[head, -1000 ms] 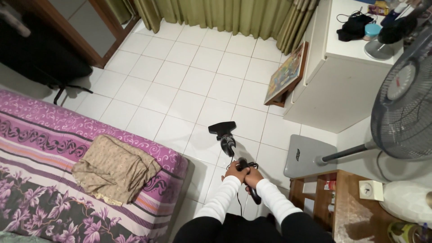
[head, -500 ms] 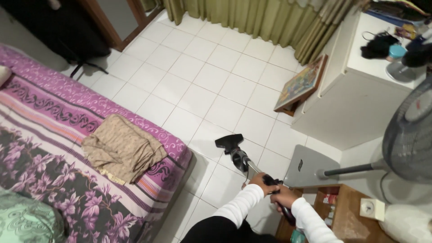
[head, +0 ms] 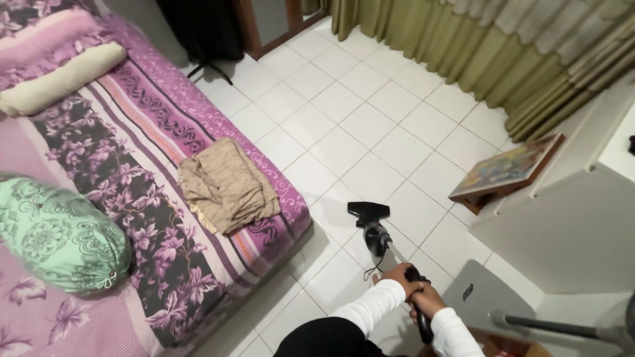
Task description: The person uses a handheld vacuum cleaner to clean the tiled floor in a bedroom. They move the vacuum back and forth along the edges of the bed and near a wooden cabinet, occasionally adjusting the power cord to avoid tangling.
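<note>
Both arms wear long white sleeves, snug and ribbed at the cuffs; the left hand (head: 395,272) and right hand (head: 425,301) are bare. Dark clothing covers the body below.

I'm looking at a black handheld vacuum cleaner (head: 380,241), its wide flat nozzle pressed on the white tiled floor just ahead of my hands. Its body slants back from nozzle to handle, and the handle end sits under both hands, with a thin cord looping below.
</note>
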